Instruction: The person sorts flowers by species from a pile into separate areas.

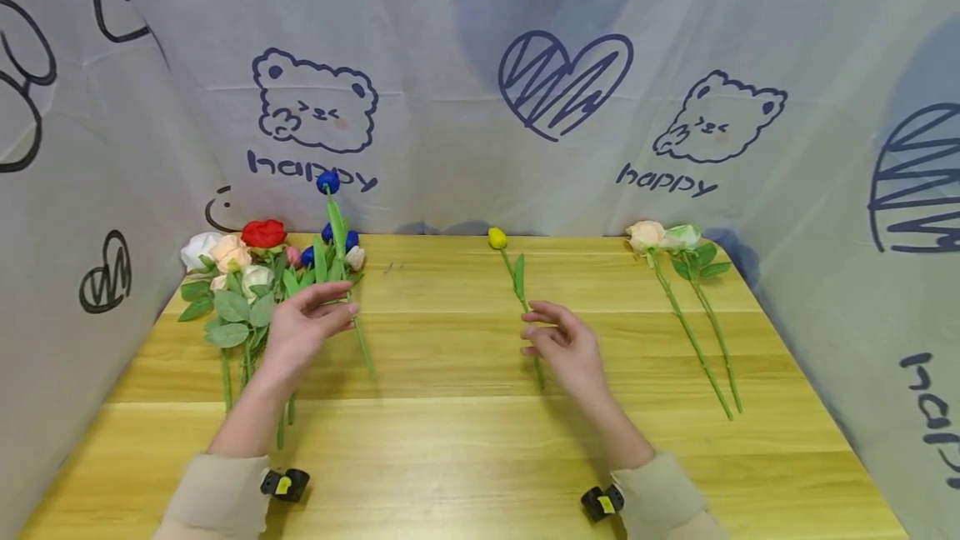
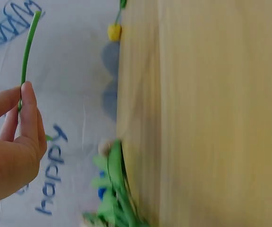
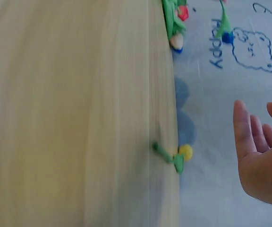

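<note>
My left hand (image 1: 303,327) pinches the green stem of a blue tulip (image 1: 327,182) between thumb and fingers. The tulip is raised, its bloom up against the backdrop. In the left wrist view the lower stem (image 2: 29,47) sticks out past the fingertips. On the table, in the middle, lies a yellow tulip (image 1: 497,237) with its bloom toward the back edge. Over its stem hovers my right hand (image 1: 570,348), thumb and fingers apart; the right wrist view shows nothing between them.
At the left lies a pile of flowers: a red rose (image 1: 262,233), a white rose (image 1: 200,250), a peach rose (image 1: 230,253) and several blue tulips. A peach rose (image 1: 647,236) and a pale green rose (image 1: 682,237) lie at the right. A printed cloth (image 1: 442,157) rises behind the table.
</note>
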Demonstrator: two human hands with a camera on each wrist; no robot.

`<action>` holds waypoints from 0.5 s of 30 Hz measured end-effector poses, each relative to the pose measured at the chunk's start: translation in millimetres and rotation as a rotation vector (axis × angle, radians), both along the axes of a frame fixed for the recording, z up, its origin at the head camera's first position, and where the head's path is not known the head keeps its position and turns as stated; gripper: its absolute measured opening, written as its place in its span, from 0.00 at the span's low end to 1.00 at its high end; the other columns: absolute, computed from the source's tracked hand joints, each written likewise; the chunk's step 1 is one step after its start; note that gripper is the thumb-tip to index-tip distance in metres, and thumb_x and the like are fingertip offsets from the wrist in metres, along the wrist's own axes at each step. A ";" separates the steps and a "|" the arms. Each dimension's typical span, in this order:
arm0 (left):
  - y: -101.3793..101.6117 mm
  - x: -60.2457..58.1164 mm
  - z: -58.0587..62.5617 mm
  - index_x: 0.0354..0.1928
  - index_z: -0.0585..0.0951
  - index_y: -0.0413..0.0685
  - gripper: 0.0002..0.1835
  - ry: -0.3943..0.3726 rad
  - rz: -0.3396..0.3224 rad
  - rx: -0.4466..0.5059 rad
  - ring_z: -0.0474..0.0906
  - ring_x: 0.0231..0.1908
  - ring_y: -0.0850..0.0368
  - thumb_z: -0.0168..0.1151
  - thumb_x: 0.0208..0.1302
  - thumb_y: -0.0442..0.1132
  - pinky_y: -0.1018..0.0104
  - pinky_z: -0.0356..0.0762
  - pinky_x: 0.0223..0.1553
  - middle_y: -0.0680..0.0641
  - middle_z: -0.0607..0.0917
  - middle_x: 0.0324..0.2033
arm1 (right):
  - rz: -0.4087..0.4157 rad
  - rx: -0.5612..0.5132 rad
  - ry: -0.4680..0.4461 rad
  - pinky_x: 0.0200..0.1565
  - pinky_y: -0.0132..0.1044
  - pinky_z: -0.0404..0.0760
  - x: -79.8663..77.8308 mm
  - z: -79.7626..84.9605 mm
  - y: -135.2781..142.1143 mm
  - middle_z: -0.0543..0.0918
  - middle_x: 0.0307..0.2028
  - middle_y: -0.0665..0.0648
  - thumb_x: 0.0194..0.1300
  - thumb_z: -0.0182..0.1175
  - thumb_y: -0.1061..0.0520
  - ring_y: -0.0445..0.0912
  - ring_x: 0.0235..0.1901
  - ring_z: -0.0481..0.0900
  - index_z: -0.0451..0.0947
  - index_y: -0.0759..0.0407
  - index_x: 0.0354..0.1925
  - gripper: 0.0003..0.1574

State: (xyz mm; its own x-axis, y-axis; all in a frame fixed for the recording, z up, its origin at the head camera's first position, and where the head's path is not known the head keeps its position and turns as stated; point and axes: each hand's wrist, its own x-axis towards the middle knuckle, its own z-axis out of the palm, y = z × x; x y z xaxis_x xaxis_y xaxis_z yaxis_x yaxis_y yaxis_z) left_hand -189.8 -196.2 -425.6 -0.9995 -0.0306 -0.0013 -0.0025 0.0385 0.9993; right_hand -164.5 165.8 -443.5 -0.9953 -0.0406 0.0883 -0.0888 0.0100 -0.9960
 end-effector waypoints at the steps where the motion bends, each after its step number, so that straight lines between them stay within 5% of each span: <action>1: 7.3 -1.4 0.7 0.66 0.75 0.29 0.26 0.005 0.007 0.021 0.86 0.44 0.66 0.69 0.69 0.30 0.68 0.86 0.47 0.62 0.86 0.45 | 0.005 -0.019 0.008 0.46 0.43 0.89 1.9 0.1 -4.4 0.80 0.57 0.69 0.73 0.59 0.70 0.50 0.45 0.86 0.75 0.67 0.65 0.23; 15: 95.4 -12.6 1.0 0.61 0.79 0.28 0.21 0.120 -0.031 0.198 0.84 0.44 0.63 0.67 0.66 0.22 0.64 0.87 0.46 0.51 0.85 0.51 | 0.124 -0.093 0.010 0.45 0.44 0.90 17.7 -5.3 -45.1 0.82 0.56 0.70 0.72 0.61 0.70 0.45 0.44 0.86 0.77 0.73 0.62 0.21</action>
State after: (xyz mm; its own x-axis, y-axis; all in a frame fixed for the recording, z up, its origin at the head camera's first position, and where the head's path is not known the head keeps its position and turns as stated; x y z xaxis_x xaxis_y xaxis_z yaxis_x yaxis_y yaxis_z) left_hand -202.4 -100.8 -424.6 -0.9933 -0.0110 0.1148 0.1151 -0.1601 0.9804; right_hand -146.8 120.8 -448.8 -0.9822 -0.1541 0.1075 -0.0937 -0.0940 -0.9912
